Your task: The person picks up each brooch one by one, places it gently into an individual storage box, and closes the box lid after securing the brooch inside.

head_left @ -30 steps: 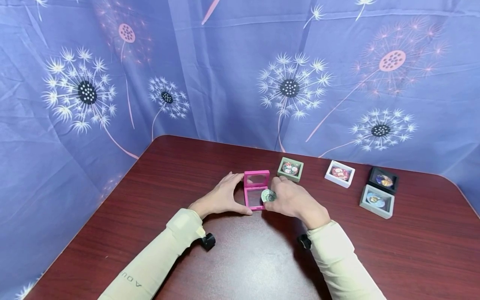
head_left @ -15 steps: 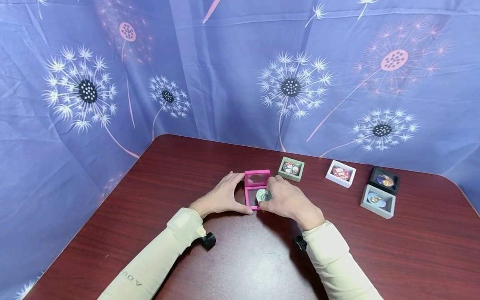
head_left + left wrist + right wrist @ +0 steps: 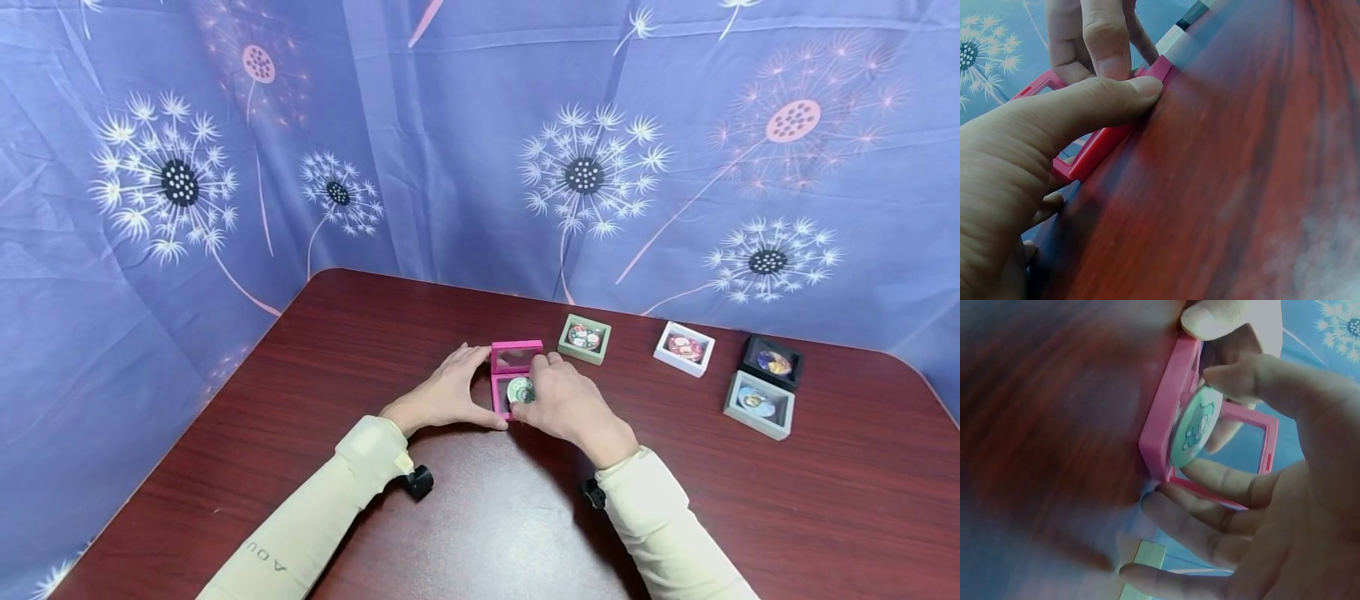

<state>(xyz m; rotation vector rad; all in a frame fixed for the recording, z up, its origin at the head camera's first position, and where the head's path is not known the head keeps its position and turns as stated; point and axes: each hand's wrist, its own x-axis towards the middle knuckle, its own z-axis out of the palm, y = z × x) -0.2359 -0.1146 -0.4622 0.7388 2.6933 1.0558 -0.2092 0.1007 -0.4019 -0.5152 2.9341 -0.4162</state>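
Note:
A pink square display case [image 3: 497, 398] lies opened on the table, its windowed lid [image 3: 517, 344] tilted up at the back. My left hand [image 3: 444, 395] holds the case from the left; its thumb [image 3: 1129, 94] presses the front side in the left wrist view, and its other fingers are partly hidden. Over the lower half, my right hand [image 3: 572, 402] pinches a round pale-green badge [image 3: 1196, 428] between thumb and index finger. In the right wrist view the badge is tilted at the clear film, with a cartoon figure on its face.
Behind and to the right stand several closed cases with round badges inside: a green one [image 3: 584, 339], a white one [image 3: 684, 348], a black one [image 3: 771, 362] and a grey one [image 3: 759, 405]. The dark red table [image 3: 360, 333] ends at a blue dandelion-print cloth [image 3: 450, 167].
My right hand has moved left with the badge, from the right side of the pink case to over the middle of its lower half. The left hand and the case have stayed put.

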